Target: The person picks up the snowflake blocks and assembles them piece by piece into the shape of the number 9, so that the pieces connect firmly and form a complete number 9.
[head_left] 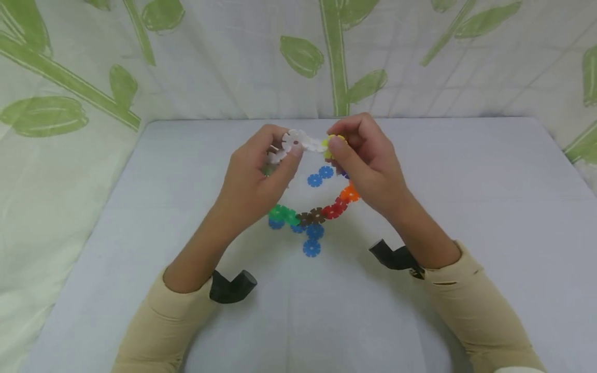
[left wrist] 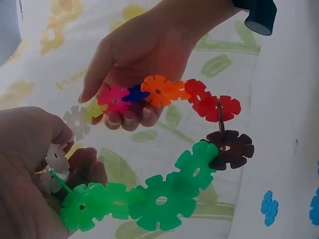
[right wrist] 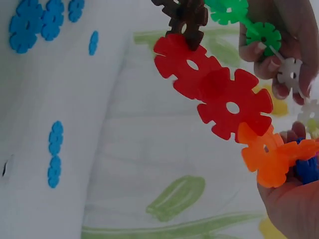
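Observation:
A chain of interlocking flower-shaped plastic discs hangs in a loop between the two hands, above the table. The left hand [head_left: 254, 178] pinches a white disc [head_left: 292, 137] between thumb and fingers. Opposite it, the right hand [head_left: 375, 166] pinches a yellow disc [left wrist: 93, 110] that joins the white ones. From there the loop runs through a pink disc [left wrist: 112, 101], a dark blue disc [left wrist: 134, 93], orange discs [left wrist: 155, 89], red discs [right wrist: 234, 99], brown discs [left wrist: 238, 152] and green discs [left wrist: 164, 211]. The fingers hide part of the white end.
Loose blue discs lie on the white table [head_left: 336, 321], some joined: a blue pair [head_left: 314, 180] beyond the loop and several nearer, including a blue disc [head_left: 311, 248]. Leaf-patterned cloth [head_left: 210, 67] hangs behind. Black wrist mounts [head_left: 233, 288] stick out from both forearms.

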The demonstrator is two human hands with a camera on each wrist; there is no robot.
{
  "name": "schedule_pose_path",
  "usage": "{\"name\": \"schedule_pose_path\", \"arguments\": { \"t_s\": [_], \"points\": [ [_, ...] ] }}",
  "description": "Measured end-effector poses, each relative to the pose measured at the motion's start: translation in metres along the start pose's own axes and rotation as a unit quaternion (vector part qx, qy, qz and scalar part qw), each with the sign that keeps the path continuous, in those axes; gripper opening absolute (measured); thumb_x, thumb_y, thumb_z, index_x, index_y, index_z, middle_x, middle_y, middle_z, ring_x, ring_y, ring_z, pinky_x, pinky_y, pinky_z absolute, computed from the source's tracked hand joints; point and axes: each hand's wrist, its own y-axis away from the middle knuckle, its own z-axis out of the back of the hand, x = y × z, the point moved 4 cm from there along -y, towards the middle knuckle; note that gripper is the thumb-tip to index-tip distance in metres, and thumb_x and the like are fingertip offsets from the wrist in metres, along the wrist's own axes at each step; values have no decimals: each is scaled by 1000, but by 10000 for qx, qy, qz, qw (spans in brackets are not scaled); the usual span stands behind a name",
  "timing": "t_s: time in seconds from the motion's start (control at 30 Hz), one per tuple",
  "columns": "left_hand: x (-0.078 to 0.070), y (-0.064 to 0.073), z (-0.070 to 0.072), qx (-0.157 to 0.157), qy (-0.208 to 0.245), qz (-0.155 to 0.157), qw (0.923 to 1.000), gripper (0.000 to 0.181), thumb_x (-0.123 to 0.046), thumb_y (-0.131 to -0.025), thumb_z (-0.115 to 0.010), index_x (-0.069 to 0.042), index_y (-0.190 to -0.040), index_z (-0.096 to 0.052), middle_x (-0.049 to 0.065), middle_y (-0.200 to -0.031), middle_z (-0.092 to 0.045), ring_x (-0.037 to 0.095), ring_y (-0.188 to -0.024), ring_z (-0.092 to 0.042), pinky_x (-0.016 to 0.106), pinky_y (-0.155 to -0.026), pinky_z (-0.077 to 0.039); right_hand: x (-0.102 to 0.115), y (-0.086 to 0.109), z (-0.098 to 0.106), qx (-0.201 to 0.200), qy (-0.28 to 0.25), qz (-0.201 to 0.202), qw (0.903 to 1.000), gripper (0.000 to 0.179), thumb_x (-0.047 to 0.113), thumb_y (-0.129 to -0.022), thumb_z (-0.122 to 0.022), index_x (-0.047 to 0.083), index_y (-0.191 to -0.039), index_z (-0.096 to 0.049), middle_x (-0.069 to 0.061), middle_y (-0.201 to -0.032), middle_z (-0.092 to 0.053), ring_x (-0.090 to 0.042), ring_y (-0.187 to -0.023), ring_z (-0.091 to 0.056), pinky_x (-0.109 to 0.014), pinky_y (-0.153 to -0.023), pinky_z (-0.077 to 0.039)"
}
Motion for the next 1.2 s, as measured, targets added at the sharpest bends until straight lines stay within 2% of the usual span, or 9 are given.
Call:
{"name": "schedule_pose_path", "arguments": {
  "t_s": [0.23,0.4,0.57,0.7,0.87,1.0,1.07,1.1,1.2],
  "points": [
    [-1,-5,29,-501,223,-200,9983,22,-14,-102,-55,6,-112,-56,10,-94,-60,12,-70,-60,26,-61,-54,-4,-2,0,629,179,-710,9953,43,-2,-92,-63,-4,-132,-47,-16,-112,-62,-28,-101,-62,-31,-84,-55],
    [3,-8,40,-693,652,-270,9951,24,-13,-102,-53,8,-113,-54,12,-96,-59,20,-69,-61,27,-61,-55,-13,0,-2,1241,487,-1370,9816,35,1,-94,-67,0,-125,-52,-7,-110,-65,-20,-94,-66,-34,-80,-57],
    [5,-8,40,-775,368,-36,9963,35,-16,-99,-59,4,-126,-52,8,-113,-59,17,-97,-61,29,-81,-53,-18,-1,-2,1084,195,-1457,9832,23,0,-96,-63,-1,-118,-58,-8,-101,-68,-26,-76,-68,-36,-67,-59],
    [4,-7,42,-1107,15,145,9938,49,-18,-93,-68,0,-134,-48,4,-128,-55,12,-117,-52,30,-94,-46,-20,-2,1,713,-12,-1454,9868,21,0,-97,-62,-2,-117,-59,-13,-101,-69,-30,-77,-69,-36,-67,-59],
    [-7,-6,43,-1758,-524,-418,9821,41,-20,-90,-69,4,-121,-59,10,-122,-58,14,-121,-49,34,-97,-43,-21,-3,4,301,-150,-1277,9912,21,-3,-97,-60,-3,-118,-57,-17,-105,-68,-31,-88,-69,-35,-69,-60],
    [-21,-2,36,-2147,-1084,-1380,9608,23,-17,-90,-69,3,-103,-69,16,-109,-61,24,-116,-51,41,-98,-42,-21,-4,4,38,-174,-1175,9929,21,-4,-97,-60,-3,-118,-58,-17,-105,-67,-31,-90,-69,-33,-69,-59],
    [-26,1,28,-1998,-1266,-1707,9565,20,-13,-91,-70,3,-102,-69,16,-106,-64,28,-113,-54,41,-98,-44,-20,-4,2,-32,-192,-1095,9938,22,-4,-96,-61,-4,-118,-58,-16,-104,-67,-31,-87,-68,-33,-69,-59],
    [-27,2,24,-1811,-1299,-1748,9591,20,-13,-91,-70,2,-103,-69,15,-107,-65,28,-112,-56,39,-97,-45,-20,-3,1,-35,-188,-1038,9944,22,-4,-96,-61,-4,-118,-58,-15,-103,-67,-31,-86,-68,-33,-69,-59],
    [-22,2,10,-858,-908,-1276,9839,31,-18,-93,-72,1,-117,-67,11,-116,-68,21,-114,-61,33,-96,-49,-18,-2,-4,107,-265,-676,9973,22,-7,-95,-60,-7,-117,-56,-15,-102,-66,-30,-83,-67,-32,-71,-59]
  ]
}}
